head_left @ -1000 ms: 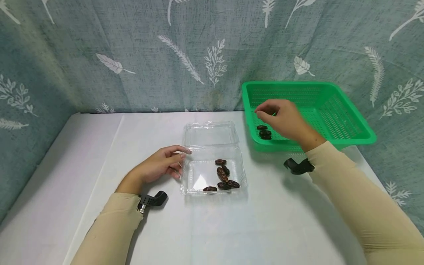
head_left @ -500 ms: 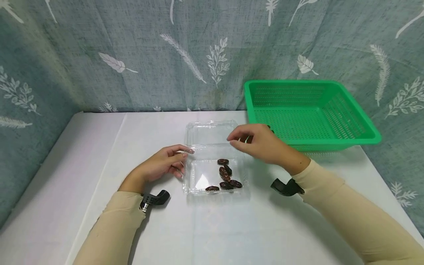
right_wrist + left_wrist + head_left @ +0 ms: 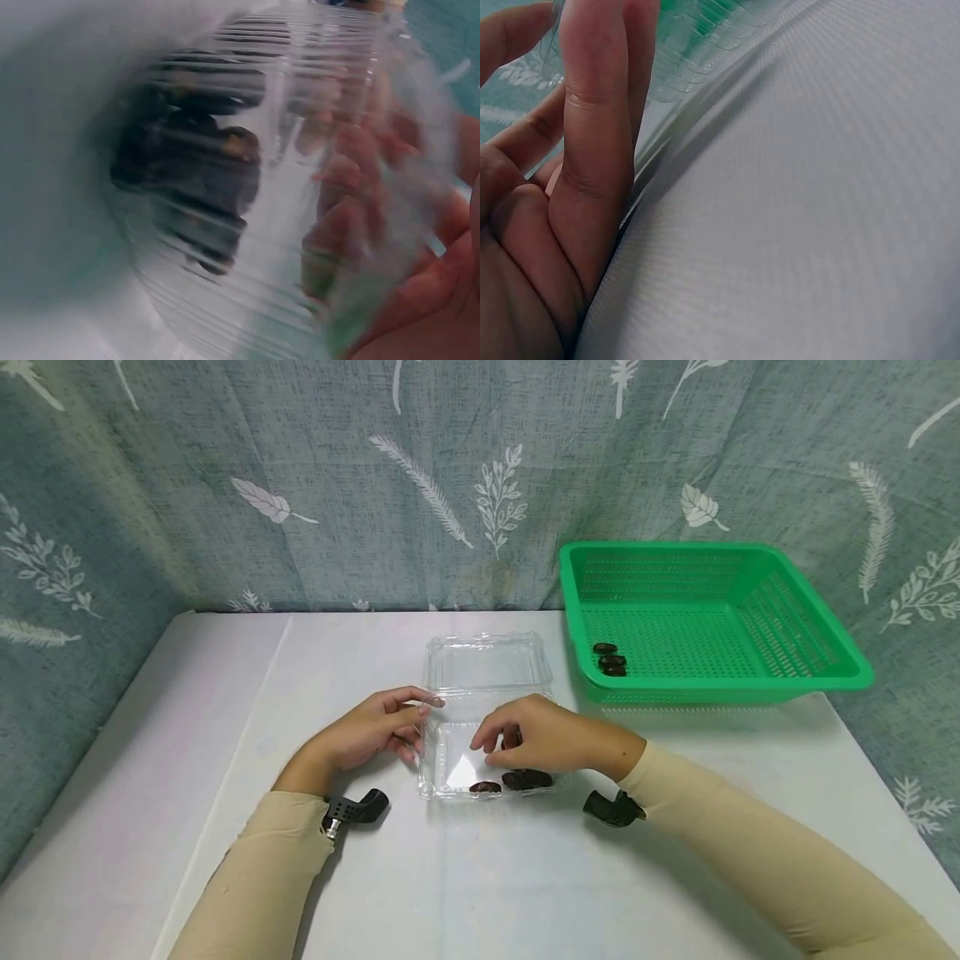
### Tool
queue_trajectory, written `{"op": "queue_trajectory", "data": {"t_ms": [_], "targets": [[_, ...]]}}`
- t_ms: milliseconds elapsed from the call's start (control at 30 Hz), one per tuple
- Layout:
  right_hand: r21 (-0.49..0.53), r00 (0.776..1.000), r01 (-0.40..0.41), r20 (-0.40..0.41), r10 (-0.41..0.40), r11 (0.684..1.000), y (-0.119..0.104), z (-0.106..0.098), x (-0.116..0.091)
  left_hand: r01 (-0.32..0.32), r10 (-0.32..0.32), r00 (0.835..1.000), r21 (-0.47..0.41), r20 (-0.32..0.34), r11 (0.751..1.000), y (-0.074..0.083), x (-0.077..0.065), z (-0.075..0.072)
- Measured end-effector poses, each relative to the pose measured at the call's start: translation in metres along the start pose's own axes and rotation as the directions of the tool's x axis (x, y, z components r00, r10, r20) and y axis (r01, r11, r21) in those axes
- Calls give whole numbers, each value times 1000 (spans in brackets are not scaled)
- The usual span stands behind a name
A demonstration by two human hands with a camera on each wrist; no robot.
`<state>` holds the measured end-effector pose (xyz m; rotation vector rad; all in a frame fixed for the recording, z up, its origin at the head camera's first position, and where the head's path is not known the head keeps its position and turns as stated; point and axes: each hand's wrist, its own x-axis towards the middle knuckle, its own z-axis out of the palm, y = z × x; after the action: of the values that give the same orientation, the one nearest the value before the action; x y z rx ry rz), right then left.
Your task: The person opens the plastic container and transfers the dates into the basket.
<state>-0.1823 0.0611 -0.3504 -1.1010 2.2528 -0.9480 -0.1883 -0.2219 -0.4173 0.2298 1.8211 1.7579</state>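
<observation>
A hinged clear plastic box (image 3: 450,739) lies with its lid (image 3: 487,662) folded back. My left hand (image 3: 367,727) holds the box's left edge, one finger over the rim and others outside the wall. In the left wrist view, fingers (image 3: 596,105) stand nearly straight beside the plastic edge. My right hand (image 3: 540,735) hovers over the box, its fingers bent toward the thumb. Through the box wall, the right wrist view shows a blurred brown date (image 3: 319,274) at the fingertips. Several dates (image 3: 187,157) lie in the box, partly hidden by this hand in the head view.
A green plastic basket (image 3: 750,683) stands at the back right of the white-covered table (image 3: 480,877). A few dates (image 3: 612,661) sit in its left corner. Behind the table hangs a grey-green leaf-patterned curtain (image 3: 315,560).
My right hand has come from above the green basket, left and toward me, to over the plastic box. The left hand keeps its place on the box edge.
</observation>
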Motion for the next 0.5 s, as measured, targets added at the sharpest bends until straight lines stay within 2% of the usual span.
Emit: {"op": "queue_trajectory", "data": {"t_ms": [133, 300, 500], "targets": [[7, 997, 15, 71, -15, 1000, 4, 6, 5, 0, 0, 1000, -2, -8, 1000, 0, -1, 0], [-7, 987, -9, 158, 10, 1000, 7, 13, 9, 4, -4, 1000, -7, -1, 1000, 0, -1, 0], [-55, 977, -25, 209, 36, 998, 8, 16, 12, 6, -6, 1000, -5, 3, 1000, 0, -1, 2]]}}
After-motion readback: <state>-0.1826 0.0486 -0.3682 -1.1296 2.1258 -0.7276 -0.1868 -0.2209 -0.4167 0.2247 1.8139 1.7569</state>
